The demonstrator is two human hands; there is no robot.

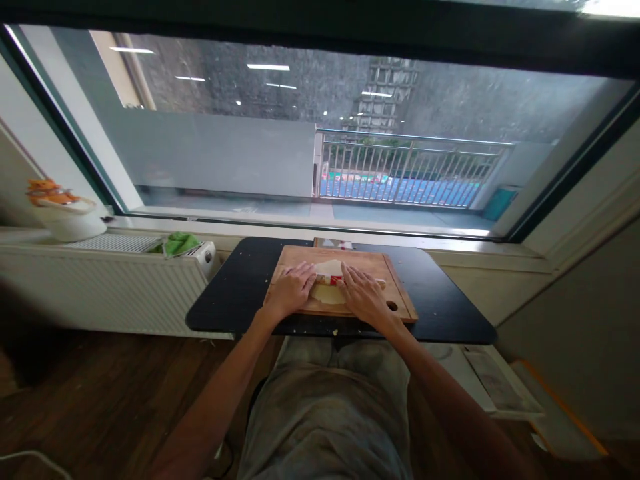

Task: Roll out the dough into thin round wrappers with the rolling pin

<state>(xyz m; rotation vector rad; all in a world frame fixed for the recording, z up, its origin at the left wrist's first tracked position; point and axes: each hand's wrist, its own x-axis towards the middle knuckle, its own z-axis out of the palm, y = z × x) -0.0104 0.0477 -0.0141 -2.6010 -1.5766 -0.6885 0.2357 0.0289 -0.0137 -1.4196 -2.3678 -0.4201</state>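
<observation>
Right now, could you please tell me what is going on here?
A person's left hand and right hand lie on a cylindrical rolling pin with a red-and-white patch. The pin rests across a flat, pale sheet, apparently dough, on a rectangular brown wooden board. The board sits on a black tabletop.

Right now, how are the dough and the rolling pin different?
The dough is pale and plain, but the rolling pin has red on its middle. The dough is spread flat, while the rolling pin is long and rounded. The rolling pin pokes out past the right hand; the dough doesn't. Both are over the wooden board.
</observation>
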